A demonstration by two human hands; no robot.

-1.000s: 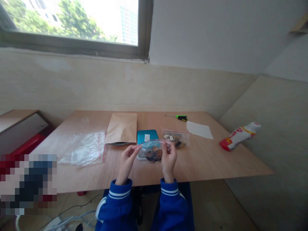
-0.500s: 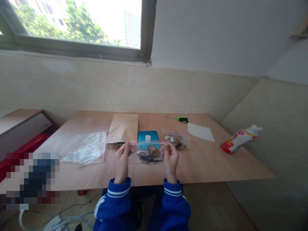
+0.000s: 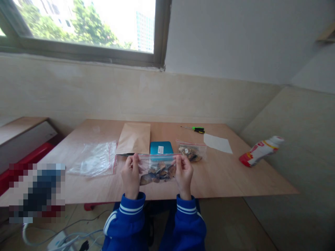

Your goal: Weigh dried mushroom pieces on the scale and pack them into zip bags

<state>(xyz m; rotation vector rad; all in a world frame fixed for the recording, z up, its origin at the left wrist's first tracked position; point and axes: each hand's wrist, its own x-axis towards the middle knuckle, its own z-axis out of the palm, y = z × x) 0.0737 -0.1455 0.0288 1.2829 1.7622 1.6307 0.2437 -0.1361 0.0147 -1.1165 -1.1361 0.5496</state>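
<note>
Between my two hands hangs a clear zip bag (image 3: 158, 172) with brown, dried mushroom-like pieces in its lower part. My left hand (image 3: 131, 176) pinches its top left corner, and my right hand (image 3: 184, 175) pinches the top right corner. The red-lined seal strip runs taut from one hand to the other; whether it is fully closed I cannot tell. Just behind it lies a blue box (image 3: 160, 147) with a white label, partly covered by the bag. A second zip bag (image 3: 193, 152) of similar brown pieces, bearing a small label, rests beyond my right hand.
A brown paper bag (image 3: 134, 136) and clear empty plastic bags (image 3: 95, 162) lie on the left of the wooden table (image 3: 225, 181). Towards the back right are a green-and-black screwdriver (image 3: 197, 129) and white paper (image 3: 217, 143). A red-and-white bottle (image 3: 260, 150) leans at the far right.
The brown pieces have spread out in the held bag, reaching further left. My left hand has shifted slightly left, and the bag is stretched a little wider.
</note>
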